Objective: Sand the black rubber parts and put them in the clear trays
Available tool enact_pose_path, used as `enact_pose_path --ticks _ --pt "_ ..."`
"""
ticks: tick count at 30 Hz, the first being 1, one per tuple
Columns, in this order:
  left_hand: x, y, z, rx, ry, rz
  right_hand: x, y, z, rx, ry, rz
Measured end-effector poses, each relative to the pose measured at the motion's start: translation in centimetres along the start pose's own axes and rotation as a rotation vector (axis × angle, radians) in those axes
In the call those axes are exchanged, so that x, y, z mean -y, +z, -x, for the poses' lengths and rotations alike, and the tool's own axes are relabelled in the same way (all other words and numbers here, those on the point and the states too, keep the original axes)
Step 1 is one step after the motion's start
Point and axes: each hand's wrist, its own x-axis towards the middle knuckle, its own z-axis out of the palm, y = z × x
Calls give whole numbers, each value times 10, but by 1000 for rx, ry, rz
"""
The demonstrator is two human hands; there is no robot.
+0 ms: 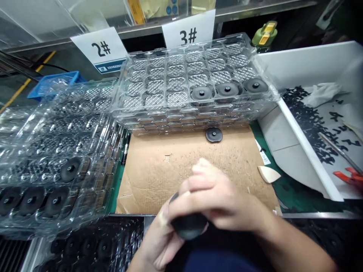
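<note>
A dark rounded part (189, 226) is held between both hands near the front edge of the cardboard. My left hand (161, 241) wraps its left side from below. Over its top lies my right hand (210, 192), with the fingers bent around it and partly blurred. Another black disc-shaped part (214, 135) with a small centre post lies on the cardboard mat (159, 170), close to the stacked clear trays (176, 113). Three black parts (227, 89) sit in the front row of the top tray, at its right.
More clear trays (85, 166) with black parts stand at the left. At the right, a white bin (309, 151) holds small black pieces and red-handled pliers (351, 176). A beige wedge (269, 174) lies beside the mat. A green bottle (264, 36) stands behind.
</note>
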Motion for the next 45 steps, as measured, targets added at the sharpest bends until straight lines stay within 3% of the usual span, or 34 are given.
enact_pose_path --ticks 2,4,7,10,13,16,19,21,23,25,27,29,32,34,40,45 --pt "1 -2 0 104 -67 63 -4 -6 3 -8 143 67" --pt "-1 -2 1 198 -138 132 -6 -5 12 -144 264 47" --pt "-6 1 2 228 -163 164 -15 13 35 -359 507 -125" --pt "-9 2 1 222 -109 171 -36 41 64 -315 699 -21" --pt "-10 0 1 208 -96 177 -58 58 87 -161 674 80" --pt "-11 -3 2 184 -89 157 -57 51 88 -121 674 98" --pt "-12 -3 3 128 -64 109 -26 29 63 -245 680 75" --pt "-12 -4 3 71 -14 65 0 18 41 -309 551 21" --pt "-11 -7 3 17 73 25 20 12 23 -202 304 -22" --pt "-10 -10 3 -25 161 5 29 9 14 -36 190 -29" --pt "-10 -12 4 -60 210 2 29 7 15 59 254 24" --pt "-10 -11 6 -75 222 7 28 4 19 47 342 69" --pt "-10 -7 5 -21 237 33 26 5 19 -53 264 7" --pt "-10 -8 3 -16 273 54 21 9 17 -38 234 -25" --pt "-13 -26 -1 -137 267 148 -21 35 44 -80 519 27" --pt "-14 -26 1 -125 254 140 -45 63 69 -49 583 55"
